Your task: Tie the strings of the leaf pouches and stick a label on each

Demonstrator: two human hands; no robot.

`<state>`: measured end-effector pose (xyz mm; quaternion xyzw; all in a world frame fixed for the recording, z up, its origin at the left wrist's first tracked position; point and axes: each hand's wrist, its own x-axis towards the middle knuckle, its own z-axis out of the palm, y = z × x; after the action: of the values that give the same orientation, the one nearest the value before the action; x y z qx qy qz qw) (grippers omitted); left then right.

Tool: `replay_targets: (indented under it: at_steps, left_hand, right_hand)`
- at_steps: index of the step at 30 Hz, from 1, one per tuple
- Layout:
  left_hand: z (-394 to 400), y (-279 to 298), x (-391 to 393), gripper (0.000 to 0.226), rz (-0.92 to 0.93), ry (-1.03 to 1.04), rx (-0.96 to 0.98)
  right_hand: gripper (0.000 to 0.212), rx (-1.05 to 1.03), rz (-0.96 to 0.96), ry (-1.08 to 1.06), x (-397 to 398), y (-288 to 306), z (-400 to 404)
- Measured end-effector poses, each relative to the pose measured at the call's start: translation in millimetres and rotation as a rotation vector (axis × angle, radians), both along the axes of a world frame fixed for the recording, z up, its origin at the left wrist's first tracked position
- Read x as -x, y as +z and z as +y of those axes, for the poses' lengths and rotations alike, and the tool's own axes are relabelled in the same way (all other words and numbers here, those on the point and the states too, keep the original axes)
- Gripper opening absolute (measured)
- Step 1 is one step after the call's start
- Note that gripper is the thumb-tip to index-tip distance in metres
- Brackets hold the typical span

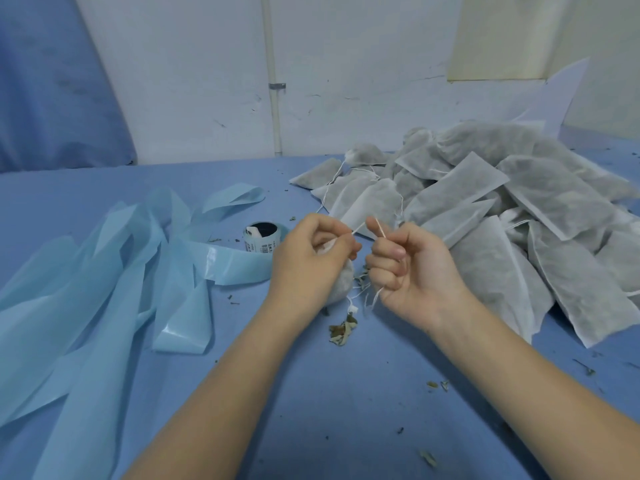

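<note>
Your left hand (311, 252) grips a pouch (341, 282), fingers curled; your right hand (403, 266) pinches its string (380, 230), pile (502, 209) just beside.

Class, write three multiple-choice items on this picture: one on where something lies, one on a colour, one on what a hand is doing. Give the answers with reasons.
1. Where does the pile of pouches lie?
A. Right of the hands
B. Left of the hands
C. On the floor

2. What colour are the backing strips?
A. Red
B. Light blue
C. Black

3. What is the right hand doing?
A. Lying flat
B. Lifting the label roll
C. Holding a string

Answers: 1 A, the heap fills the table's right side. 2 B, the strips beside the label roll are pale blue. 3 C, its fingers curl round the white string.
</note>
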<state>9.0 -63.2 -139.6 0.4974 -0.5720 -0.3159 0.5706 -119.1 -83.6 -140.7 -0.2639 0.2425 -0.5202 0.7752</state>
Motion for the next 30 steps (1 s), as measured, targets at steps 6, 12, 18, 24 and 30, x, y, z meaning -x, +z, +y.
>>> replay_targets:
  at_steps: [6,12,18,24,30]
  left_hand:
    - [0,0,-1,0.018,-0.018,0.031,0.038]
    - [1,-2,-4,0.007,-0.157,0.119,0.081]
    - [1,-2,-5,0.011,-0.188,0.144,0.084]
    - [2,-5,-2,0.010,-0.249,0.222,0.081]
    - [-1,-3,-8,0.014,-0.226,0.205,0.019]
  right_hand:
    - [0.047,0.138,0.064,0.050,-9,-5,3]
    - [0.048,0.276,0.348,0.024,-10,-4,6]
    - [0.057,0.422,0.706,-0.055,-11,-3,10]
    - [0.058,0.512,0.940,-0.127,-11,-7,11]
    - [0.037,0.629,1.076,-0.275,-17,-9,13]
